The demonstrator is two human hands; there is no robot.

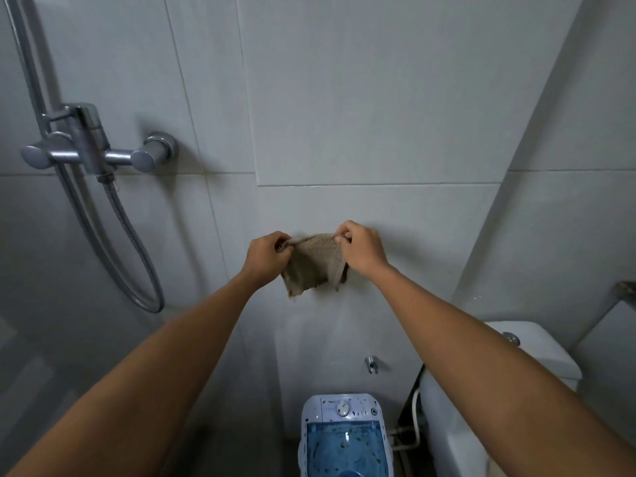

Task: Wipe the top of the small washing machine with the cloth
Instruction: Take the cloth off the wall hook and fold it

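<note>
A brownish woven cloth [314,266] hangs in front of the tiled wall, stretched between both hands. My left hand [266,251] pinches its upper left corner and my right hand [361,247] pinches its upper right corner. Both arms reach forward at chest height. Far below, at the bottom of the view, stands the small washing machine [344,437], white with a blue translucent lid and a round dial; specks of dirt dot its top. Neither hand touches the machine.
A chrome shower mixer [93,151] with a hose [137,256] is mounted on the left wall. A white toilet cistern [537,349] stands at the right, close beside the machine. A small wall tap [371,364] sits just above the machine.
</note>
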